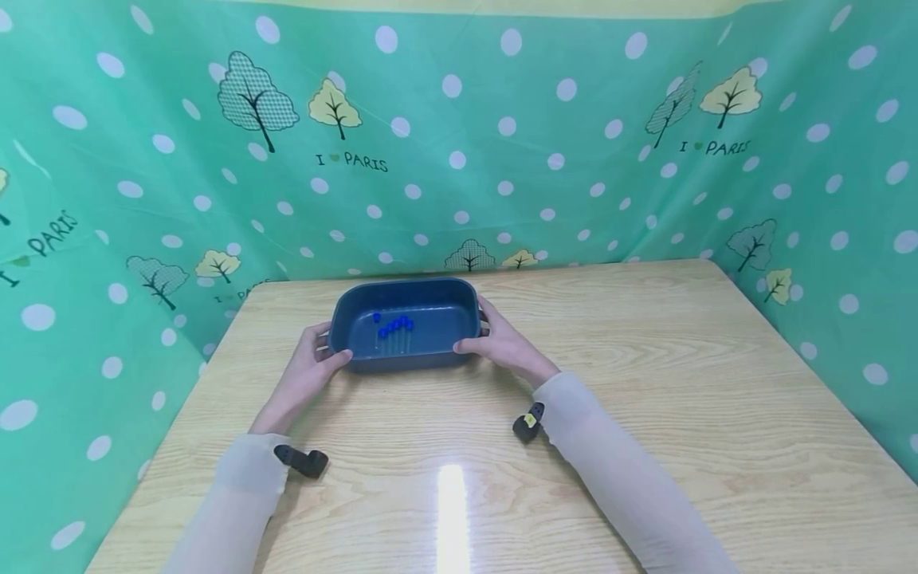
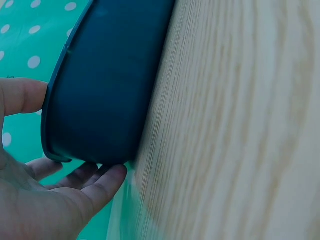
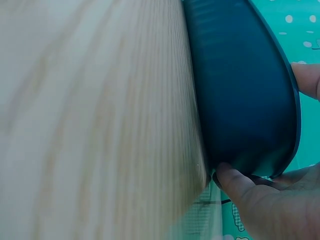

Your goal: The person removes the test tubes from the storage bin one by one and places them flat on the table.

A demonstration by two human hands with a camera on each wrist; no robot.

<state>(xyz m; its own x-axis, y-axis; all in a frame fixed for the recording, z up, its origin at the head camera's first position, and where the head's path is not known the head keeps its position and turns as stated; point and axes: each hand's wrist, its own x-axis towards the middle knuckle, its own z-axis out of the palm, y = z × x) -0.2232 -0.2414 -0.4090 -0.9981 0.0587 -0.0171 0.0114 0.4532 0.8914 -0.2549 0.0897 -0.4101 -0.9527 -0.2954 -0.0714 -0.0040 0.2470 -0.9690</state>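
One dark blue oval plastic tray (image 1: 430,347) on the pale wooden worktop (image 1: 645,383), both hands grasping its ends, left hand (image 1: 308,371), right hand (image 1: 502,343), several small blue beads (image 1: 394,325) inside, exact count unclear.

A light wooden table (image 1: 645,383) carries a dark blue plastic tray (image 1: 430,357) holding what look like blue-headed pins (image 1: 396,325)
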